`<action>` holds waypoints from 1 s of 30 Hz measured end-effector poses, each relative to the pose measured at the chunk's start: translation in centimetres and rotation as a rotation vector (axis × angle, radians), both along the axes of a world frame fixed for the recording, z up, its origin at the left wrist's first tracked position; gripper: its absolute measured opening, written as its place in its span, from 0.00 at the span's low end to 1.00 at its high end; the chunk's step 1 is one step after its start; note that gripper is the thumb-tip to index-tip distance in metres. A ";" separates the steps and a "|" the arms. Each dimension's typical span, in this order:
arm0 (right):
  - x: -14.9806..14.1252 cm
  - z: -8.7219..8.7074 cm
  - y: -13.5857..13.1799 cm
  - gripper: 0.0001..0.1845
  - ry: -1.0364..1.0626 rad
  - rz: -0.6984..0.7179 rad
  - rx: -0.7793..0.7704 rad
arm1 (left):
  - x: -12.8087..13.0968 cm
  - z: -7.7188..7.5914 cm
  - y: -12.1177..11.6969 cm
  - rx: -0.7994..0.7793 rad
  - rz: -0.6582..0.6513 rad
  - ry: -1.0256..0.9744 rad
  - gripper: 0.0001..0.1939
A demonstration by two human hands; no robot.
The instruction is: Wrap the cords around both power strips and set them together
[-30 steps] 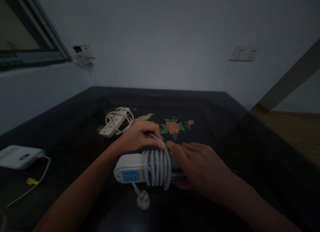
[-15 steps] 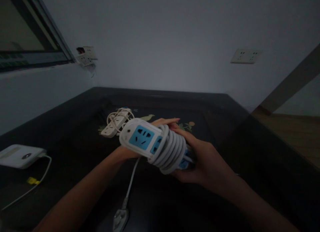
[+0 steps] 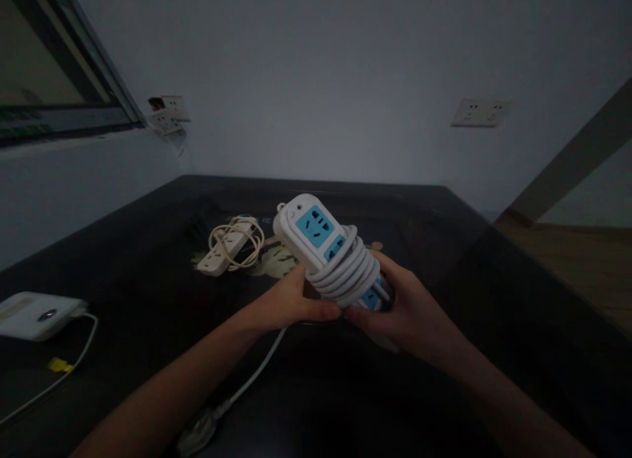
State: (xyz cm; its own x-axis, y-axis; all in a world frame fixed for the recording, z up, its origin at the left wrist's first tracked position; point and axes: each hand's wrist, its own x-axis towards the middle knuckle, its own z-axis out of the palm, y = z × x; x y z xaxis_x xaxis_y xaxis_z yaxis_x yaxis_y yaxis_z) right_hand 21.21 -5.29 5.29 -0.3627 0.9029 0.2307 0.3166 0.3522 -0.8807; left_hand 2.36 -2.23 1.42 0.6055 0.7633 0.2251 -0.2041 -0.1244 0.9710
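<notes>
So the chunky white power strip [image 3: 316,228] with blue socket panels is held up over the dark table [image 3: 370,191], right in front of the wearer, with its far end tipped up and to the left. Its grey cord [image 3: 345,272] is wound round the middle in a fat bunch of loops.

The near end is wrapped by the right hand [image 3: 409,306], thumb underneath, so that side looks properly held. The left hand [image 3: 286,300] is tucked in below the coil, thumb stretched out under it; its other fingers are mostly hidden behind the strip, so how tightly anything is gripped there can't be told.

Handling-wise, the body is probably stiff, smooth plastic, not very fragile, with a bit of weight to it. The cord is likely springy, so loops could slide or pop loose if not pinned. Best hold is probably the bare hard end, with the coil pressed flat by the other hand. A loose tail hangs down to the plug [image 3: 198,433], lower left, which could swing or snag. Another cord-wrapped strip [image 3: 220,257] lies farther back, untouched.
</notes>
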 end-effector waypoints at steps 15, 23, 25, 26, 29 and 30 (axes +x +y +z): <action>0.1 -0.2 0.4 0.30 0.099 0.126 -0.038 | 1.1 0.1 0.0 0.100 0.045 0.081 0.27; 0.2 -0.3 0.3 0.48 -0.052 0.044 0.013 | 0.8 -1.6 0.6 0.237 0.253 0.059 0.40; 0.2 -0.2 0.3 0.53 -0.091 0.017 0.036 | 0.9 -1.7 0.5 0.270 0.309 0.067 0.41; 0.2 -0.1 0.2 0.54 -0.100 0.014 0.045 | 0.9 -1.7 0.4 0.290 0.335 0.072 0.41; 0.0 -0.2 0.2 0.49 -0.091 0.016 0.051 | 1.1 -1.8 0.1 0.350 0.374 0.082 0.41; 0.0 -0.3 0.2 0.47 -0.087 0.008 0.055 | 1.1 -1.7 0.1 0.362 0.380 0.081 0.41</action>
State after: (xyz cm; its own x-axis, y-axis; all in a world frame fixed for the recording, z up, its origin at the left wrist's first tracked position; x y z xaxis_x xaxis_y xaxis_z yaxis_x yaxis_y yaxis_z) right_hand 21.17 -5.08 5.01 -0.3909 0.8867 0.2468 0.3881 0.4019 -0.8294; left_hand 3.48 -2.14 -0.31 0.3278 0.8145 0.4787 -0.0053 -0.5051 0.8631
